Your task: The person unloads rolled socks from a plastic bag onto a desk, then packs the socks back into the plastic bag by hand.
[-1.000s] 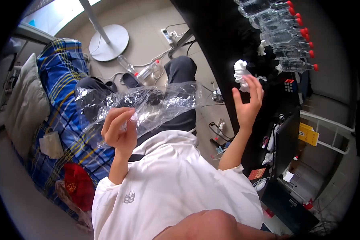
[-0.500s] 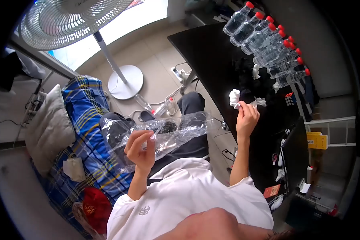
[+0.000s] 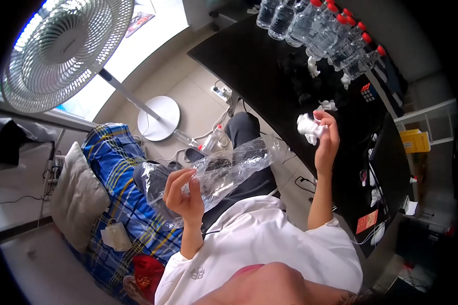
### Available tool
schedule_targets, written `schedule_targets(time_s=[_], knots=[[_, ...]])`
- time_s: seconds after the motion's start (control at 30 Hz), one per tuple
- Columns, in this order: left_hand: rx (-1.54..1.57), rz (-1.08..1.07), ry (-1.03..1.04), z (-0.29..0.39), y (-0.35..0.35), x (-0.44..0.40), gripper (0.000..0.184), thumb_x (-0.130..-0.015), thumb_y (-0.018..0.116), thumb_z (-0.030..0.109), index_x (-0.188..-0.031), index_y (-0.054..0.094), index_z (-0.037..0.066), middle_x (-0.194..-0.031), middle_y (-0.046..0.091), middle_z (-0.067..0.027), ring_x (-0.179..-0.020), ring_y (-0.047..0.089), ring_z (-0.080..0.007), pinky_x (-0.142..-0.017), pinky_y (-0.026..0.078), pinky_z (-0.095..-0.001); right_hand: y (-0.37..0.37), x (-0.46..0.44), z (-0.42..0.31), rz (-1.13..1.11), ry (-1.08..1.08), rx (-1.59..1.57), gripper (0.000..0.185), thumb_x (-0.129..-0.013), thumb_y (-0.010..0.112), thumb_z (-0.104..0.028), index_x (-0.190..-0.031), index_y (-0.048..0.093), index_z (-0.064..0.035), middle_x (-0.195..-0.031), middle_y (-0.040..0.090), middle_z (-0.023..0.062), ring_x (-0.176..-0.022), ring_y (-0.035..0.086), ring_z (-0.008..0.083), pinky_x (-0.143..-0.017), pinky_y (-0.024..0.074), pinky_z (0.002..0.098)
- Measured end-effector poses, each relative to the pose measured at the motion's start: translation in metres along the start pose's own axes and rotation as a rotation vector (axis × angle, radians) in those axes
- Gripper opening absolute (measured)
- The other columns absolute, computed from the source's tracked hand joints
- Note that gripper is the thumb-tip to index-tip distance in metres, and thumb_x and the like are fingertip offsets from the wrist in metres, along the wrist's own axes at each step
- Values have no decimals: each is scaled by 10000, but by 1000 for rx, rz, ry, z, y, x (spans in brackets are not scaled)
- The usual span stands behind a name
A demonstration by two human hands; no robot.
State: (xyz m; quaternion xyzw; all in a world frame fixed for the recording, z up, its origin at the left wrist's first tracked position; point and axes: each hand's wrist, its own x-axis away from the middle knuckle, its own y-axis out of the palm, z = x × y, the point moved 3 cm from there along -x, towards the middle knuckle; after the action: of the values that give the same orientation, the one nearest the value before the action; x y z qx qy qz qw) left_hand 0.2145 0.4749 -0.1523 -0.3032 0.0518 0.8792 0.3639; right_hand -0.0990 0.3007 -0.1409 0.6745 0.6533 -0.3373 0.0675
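Observation:
My left hand (image 3: 184,197) pinches the edge of a clear plastic bag (image 3: 234,170), which lies spread over my lap and knees. In my right hand (image 3: 327,145) is a crumpled white tissue (image 3: 308,127), gripped between thumb and fingers over the near edge of the black table (image 3: 269,84). Beyond that hand, another crumpled tissue (image 3: 327,105) lies on the tabletop. Farther back are more tissues (image 3: 313,66) and a dark crumpled heap (image 3: 295,71), whose kind I cannot make out.
Several red-capped clear bottles (image 3: 315,30) stand along the table's far side, near a Rubik's cube (image 3: 368,92). A white standing fan (image 3: 159,119) is on the floor at left. Loose bottles (image 3: 208,142) and cables lie by my feet. Beside me is a plaid-covered bed (image 3: 122,173) with a pillow (image 3: 79,195).
My right hand has drawn the crumpled tissue back toward me, away from the other tissue on the table. My left hand keeps hold of the bag. The whole view has turned somewhat.

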Motion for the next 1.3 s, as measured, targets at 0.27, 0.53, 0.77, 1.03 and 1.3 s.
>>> schedule_targets(time_s=[0.27, 0.53, 0.77, 1.03, 1.3], knots=[[-10, -14, 8, -4, 2, 9, 106, -864, 700, 33, -951, 728, -21, -899, 728, -157, -769, 680, -232, -701, 504, -306, 18, 25, -17, -338, 307, -74, 216, -980, 535, -181, -1026, 670, -19, -919, 725, 110, -827, 718, 173, -696, 557, 296], [-19, 7, 128, -2, 5, 17, 192, -969, 650, 143, -974, 693, -44, -903, 691, -161, -788, 648, -223, -712, 499, -301, 52, 39, -14, -345, 281, -189, 159, -989, 646, -169, -1028, 656, -15, -1139, 695, 142, -1002, 726, 243, -810, 621, 359], [-18, 52, 160, -6, 3, 17, 153, -963, 629, 103, -1013, 680, -32, -921, 682, -154, -827, 638, -226, -733, 497, -318, 46, 37, -5, -608, 157, -318, 755, -934, 499, -764, -1223, 677, -90, -1047, 751, 129, -1048, 723, 289, -1106, 451, 533], [27, 115, 124, -10, 7, -9, 187, -961, 657, 137, -998, 683, -44, -941, 694, -158, -844, 642, -249, -779, 498, -338, 44, -10, -50, -584, -267, 75, 133, -767, 826, -58, -813, 708, -101, -791, 691, 54, -834, 696, 252, -958, 506, 456], [206, 115, -78, -24, -7, 3, 107, -880, 680, -27, -981, 645, -31, -967, 692, -140, -914, 639, -225, -870, 490, -328, 49, -37, -123, -508, -562, -13, 182, -733, 822, -46, -857, 702, -104, -826, 671, 19, -815, 664, 209, -898, 507, 391]])
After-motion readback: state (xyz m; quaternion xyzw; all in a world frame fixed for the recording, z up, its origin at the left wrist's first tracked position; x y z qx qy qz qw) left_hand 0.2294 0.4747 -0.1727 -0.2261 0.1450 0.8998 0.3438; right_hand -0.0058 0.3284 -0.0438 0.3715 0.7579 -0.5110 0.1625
